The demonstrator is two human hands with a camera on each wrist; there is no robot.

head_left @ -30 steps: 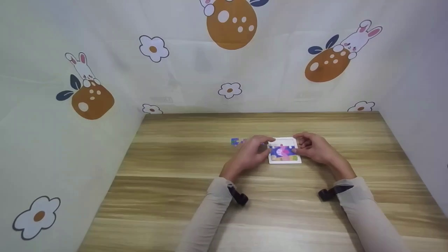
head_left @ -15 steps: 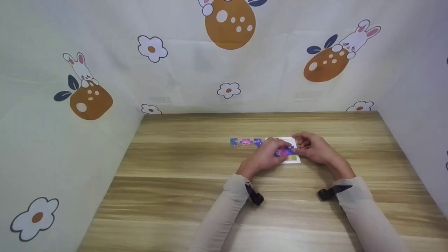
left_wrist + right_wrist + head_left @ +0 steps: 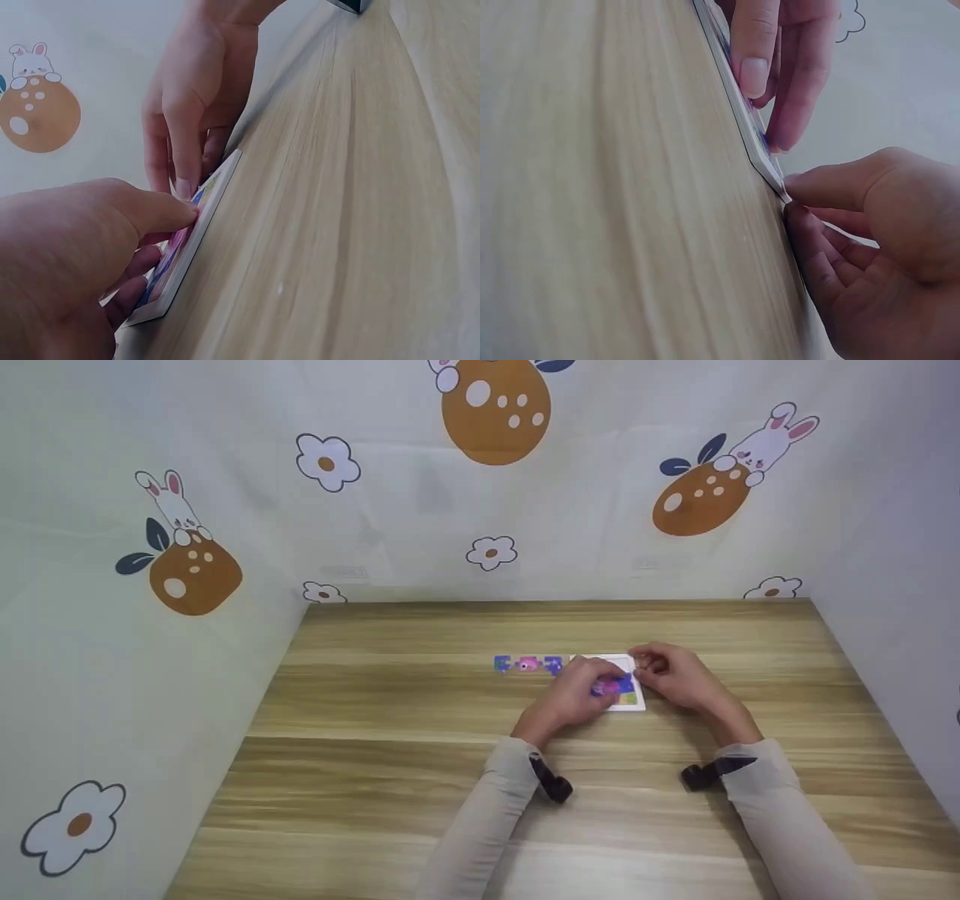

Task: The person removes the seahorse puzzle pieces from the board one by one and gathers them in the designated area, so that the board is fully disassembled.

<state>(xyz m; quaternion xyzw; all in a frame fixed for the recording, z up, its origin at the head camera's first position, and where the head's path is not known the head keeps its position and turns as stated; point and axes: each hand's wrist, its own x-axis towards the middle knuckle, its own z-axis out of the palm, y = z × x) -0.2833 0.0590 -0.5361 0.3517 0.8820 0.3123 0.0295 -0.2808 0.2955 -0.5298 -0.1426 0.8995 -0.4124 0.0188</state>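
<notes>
A small jigsaw puzzle in a white frame lies on the wooden table, its blue, pink and yellow pieces filling the lower part. My left hand reaches across the frame from the left and hides much of the picture. In the left wrist view its thumb presses on the pieces, with the other fingertips beside it. At the frame's right side, my right hand pinches the edge between thumb and curled fingers, as the right wrist view shows close up.
Left of the frame, three loose pieces lie in a row: a blue one with green, a pink one and a blue one. A patterned cloth wall rises behind the wooden table.
My left hand has moved right from the frame's left edge onto the pieces, uncovering the loose pieces. My right hand stays at the right edge, its thumb shifted slightly up off the pieces.
</notes>
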